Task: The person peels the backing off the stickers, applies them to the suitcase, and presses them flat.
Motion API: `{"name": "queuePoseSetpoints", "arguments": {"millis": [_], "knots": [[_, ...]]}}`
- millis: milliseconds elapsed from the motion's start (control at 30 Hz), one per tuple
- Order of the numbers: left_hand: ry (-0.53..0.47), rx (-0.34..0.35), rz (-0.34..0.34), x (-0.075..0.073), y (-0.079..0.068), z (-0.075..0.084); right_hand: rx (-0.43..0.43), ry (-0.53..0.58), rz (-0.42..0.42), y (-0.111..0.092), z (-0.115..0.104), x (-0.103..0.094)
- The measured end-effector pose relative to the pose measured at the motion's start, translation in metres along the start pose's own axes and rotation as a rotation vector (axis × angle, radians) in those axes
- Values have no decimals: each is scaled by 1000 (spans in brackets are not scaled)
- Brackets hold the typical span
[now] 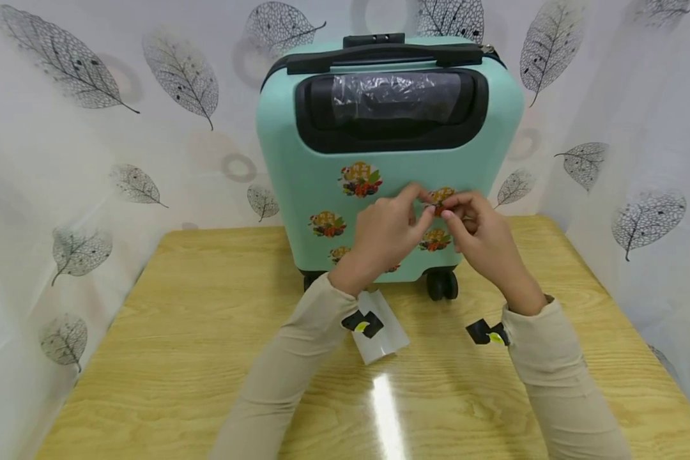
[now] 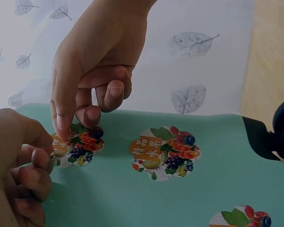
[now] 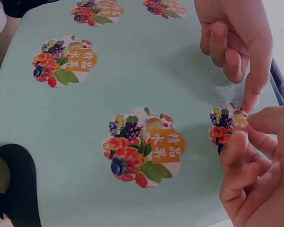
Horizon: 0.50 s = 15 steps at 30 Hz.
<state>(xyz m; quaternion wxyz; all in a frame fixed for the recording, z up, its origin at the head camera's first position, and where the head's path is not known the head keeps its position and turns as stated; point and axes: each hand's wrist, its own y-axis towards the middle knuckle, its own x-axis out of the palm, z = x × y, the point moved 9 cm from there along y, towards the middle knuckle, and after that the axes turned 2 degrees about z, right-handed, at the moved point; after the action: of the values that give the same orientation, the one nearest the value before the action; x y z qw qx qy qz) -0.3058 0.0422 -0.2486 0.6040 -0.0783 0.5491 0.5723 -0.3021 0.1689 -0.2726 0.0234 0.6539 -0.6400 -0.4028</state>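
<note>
A mint-green suitcase (image 1: 316,172) stands upright on the table, its front dotted with several scalloped fruit stickers (image 1: 360,179). Both hands meet at one sticker (image 2: 80,149) on the suitcase's right side. My left hand (image 1: 386,227) pinches its left edge between thumb and index finger. Opposite it, my right hand (image 1: 485,239) pinches the right edge, its other fingers curled loosely. Fingertips cover part of this sticker in every view. Another sticker (image 3: 144,147) lies flat on the shell close by in the right wrist view.
A white sheet or packet (image 1: 388,335) lies on the wooden table (image 1: 207,332) beneath my left wrist. The suitcase has a black handle recess (image 1: 391,142) and black wheels (image 1: 441,284). Behind it hangs a leaf-patterned cloth (image 1: 207,147).
</note>
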Motion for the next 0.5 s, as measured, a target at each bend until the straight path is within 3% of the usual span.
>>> {"name": "queuePoseSetpoints", "arguments": {"millis": [200, 500], "knots": [[-28, 12, -43, 0, 5, 5, -1, 12, -30, 5, -6, 0], [-42, -19, -100, 1, 9, 6, 72, 10, -79, 10, -7, -3]]}}
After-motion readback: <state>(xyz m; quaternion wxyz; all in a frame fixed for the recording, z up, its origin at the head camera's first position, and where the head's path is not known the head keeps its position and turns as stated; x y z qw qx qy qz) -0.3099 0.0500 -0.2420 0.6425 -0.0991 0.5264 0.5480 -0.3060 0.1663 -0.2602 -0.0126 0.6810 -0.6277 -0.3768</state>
